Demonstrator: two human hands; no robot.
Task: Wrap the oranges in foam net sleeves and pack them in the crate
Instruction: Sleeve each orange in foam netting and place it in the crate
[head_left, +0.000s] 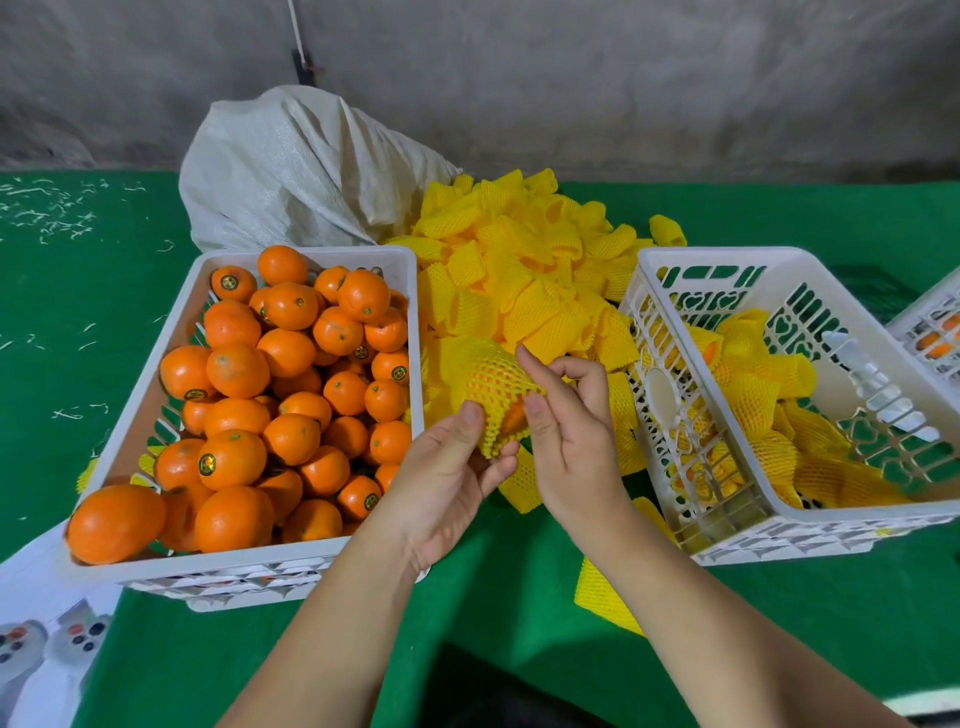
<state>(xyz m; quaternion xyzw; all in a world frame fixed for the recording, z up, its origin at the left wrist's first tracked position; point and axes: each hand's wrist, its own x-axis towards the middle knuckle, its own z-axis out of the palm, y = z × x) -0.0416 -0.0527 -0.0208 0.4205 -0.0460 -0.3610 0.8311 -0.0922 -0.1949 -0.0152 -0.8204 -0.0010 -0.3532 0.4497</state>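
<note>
On the green worktop (519, 582) I see the full crate of oranges (270, 395), the crate (779, 395) of wrapped fruit, the sleeve pile (524, 270), then my left hand (447, 467) and right hand (566, 431) pinching a foam net sleeve (488, 384) over one orange (511, 415) between the crates.

Both forearms reach toward twelve o'clock, the left hand (447, 467) palm-up with thumb pinching at one o'clock, the right hand (566, 426) pinching beside it, fingers curled.
</note>
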